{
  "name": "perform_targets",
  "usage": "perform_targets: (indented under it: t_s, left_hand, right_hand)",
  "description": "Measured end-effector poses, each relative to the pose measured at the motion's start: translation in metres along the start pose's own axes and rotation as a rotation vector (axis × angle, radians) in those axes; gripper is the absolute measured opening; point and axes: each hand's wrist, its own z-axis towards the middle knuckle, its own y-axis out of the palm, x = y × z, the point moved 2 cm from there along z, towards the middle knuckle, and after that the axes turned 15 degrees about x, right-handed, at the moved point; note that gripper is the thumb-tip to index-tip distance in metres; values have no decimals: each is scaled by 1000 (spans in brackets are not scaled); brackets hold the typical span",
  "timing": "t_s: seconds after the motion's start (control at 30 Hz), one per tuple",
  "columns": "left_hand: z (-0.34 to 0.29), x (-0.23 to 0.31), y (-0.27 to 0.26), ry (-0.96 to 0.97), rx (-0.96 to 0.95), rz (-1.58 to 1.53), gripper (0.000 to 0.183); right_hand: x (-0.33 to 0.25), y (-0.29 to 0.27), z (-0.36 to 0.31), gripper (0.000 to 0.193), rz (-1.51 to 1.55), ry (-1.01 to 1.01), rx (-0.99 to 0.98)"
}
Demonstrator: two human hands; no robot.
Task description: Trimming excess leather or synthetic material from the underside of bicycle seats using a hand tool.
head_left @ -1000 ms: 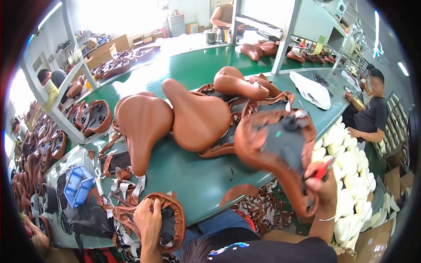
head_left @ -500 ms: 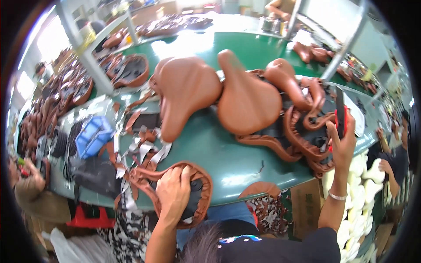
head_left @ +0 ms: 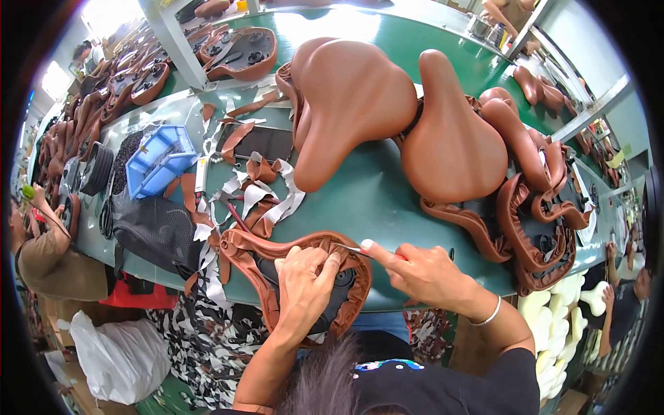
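An upside-down brown bicycle saddle (head_left: pixel 361 280) lies at the near table edge, its cover gathered in folds around a black base. My left hand (head_left: pixel 303 287) is closed over the far rim, pinching the cover's edge between thumb and fingers. In my right hand (head_left: pixel 429 273) is a red-handled tool (head_left: pixel 351 247) with a slim metal tip. That tip meets the cover just beside my left fingertips; its exact kind is hidden by my grip. Beyond my hands, two large brown saddles (head_left: pixel 353 104) (head_left: pixel 453 149) rest top side up.
More upturned saddles (head_left: pixel 532 235) are piled at the right. Leather scraps (head_left: pixel 266 207), a blue bin (head_left: pixel 160 162) and a black mesh bag (head_left: pixel 159 232) occupy the left. A metal post (head_left: pixel 173 41) rises behind. Pale saddle foams (head_left: pixel 553 332) lie at lower right; co-workers sit on both sides.
My right hand has come from beside the right-hand pile down to the saddle, bringing the tool tip to its rim. My left hand has shifted from the saddle's middle to its far edge.
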Motion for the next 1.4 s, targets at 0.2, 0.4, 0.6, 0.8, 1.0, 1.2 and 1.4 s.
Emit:
perform_targets:
  t_s: [0.2, 0.4, 0.6, 0.8, 1.0, 1.2, 1.4]
  left_hand:
    - [2, -10, -1, -20, 29, -168, 26]
    - [13, -17, -15, -229, -163, -467, 30]
    - [15, -16, -13, -147, -211, -423, 29]
    - [13, -26, -25, -451, -309, -691, 25]
    - [10, -33, -24, -664, -30, -1402, 29]
    - [46, 5, -31, 544, -49, -365, 26]
    - [87, -19, -15, -340, -65, -1621, 22]
  right_hand:
    - [-12, -2, 10, 66, -129, -48, -146]
    - [-2, -18, -8, 68, -91, 28, -136]
    - [1, -6, 34, 70, -148, -244, -138]
    - [-12, 1, 8, 70, -132, -109, -192]
    - [-43, 9, -54, 68, -113, 280, -97]
    - [-19, 11, -19, 59, -101, 304, -27]
    - [-36, 36, -20, 59, -140, 326, 48]
